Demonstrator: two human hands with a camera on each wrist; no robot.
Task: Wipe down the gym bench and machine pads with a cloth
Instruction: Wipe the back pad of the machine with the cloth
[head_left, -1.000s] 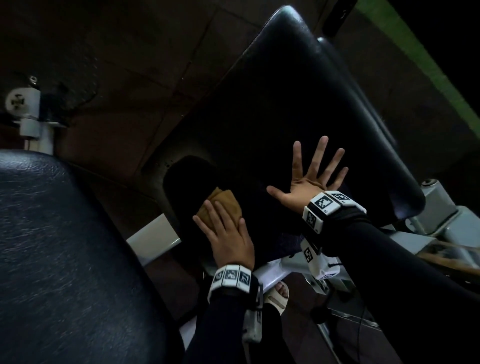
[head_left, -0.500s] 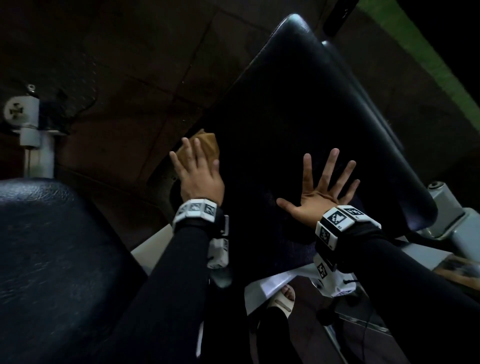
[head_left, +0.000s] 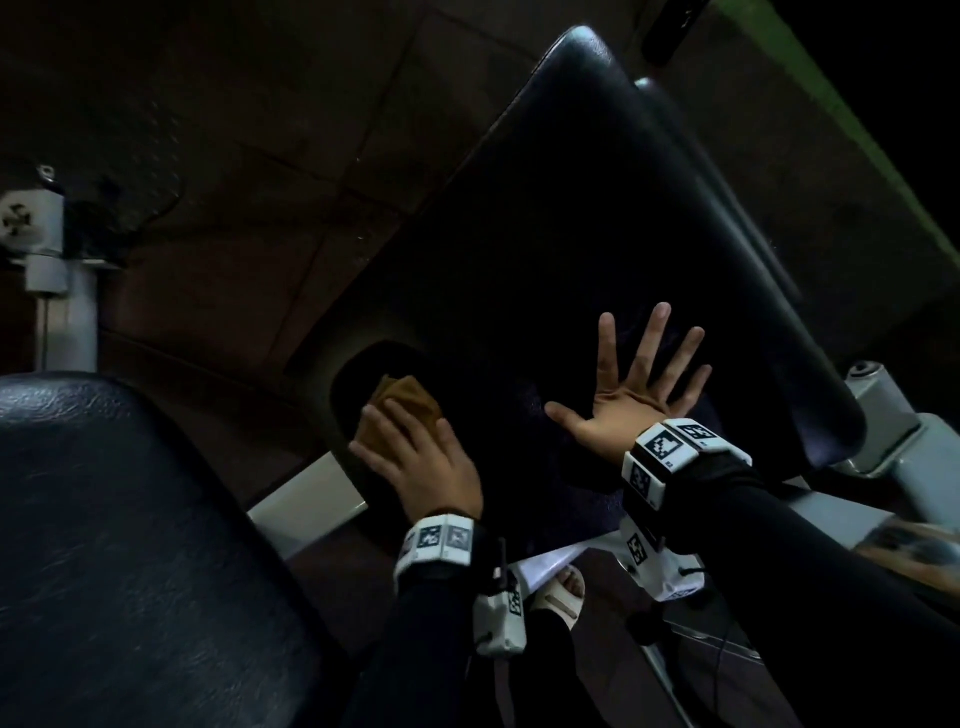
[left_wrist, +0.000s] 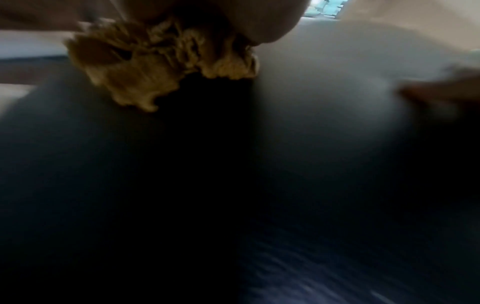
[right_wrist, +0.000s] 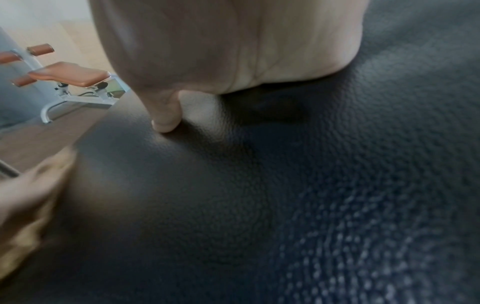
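Bench pad: a black, grained pad (head_left: 597, 249) ran up and away from the person, its rounded far end at the top.
Cloth: a tan, crumpled cloth (head_left: 402, 410) lay on the pad's near left corner, at the left edge; in the left wrist view its bunched folds (left_wrist: 145, 67) showed under the palm, blurred.
Left hand: the left hand (head_left: 421, 462) lay on top of the cloth, fingers fairly straight over it, pressing it to the pad. Whether the thumb hooked round the cloth I could not tell.
Right hand: the right hand (head_left: 631, 395) was flat on the pad near its near edge, to the right of the cloth and apart from it, all fingers spread and straight, holding nothing. The right wrist view showed the thumb tip (right_wrist: 165, 123) denting the surface.
Second pad: another black pad (head_left: 119, 545) sat at lower left, apart from the first.
Frame: pale metal frame parts (head_left: 883, 431) showed beyond the pad's right near corner.
Background: an orange-padded bench (right_wrist: 70, 76) stood across the floor.
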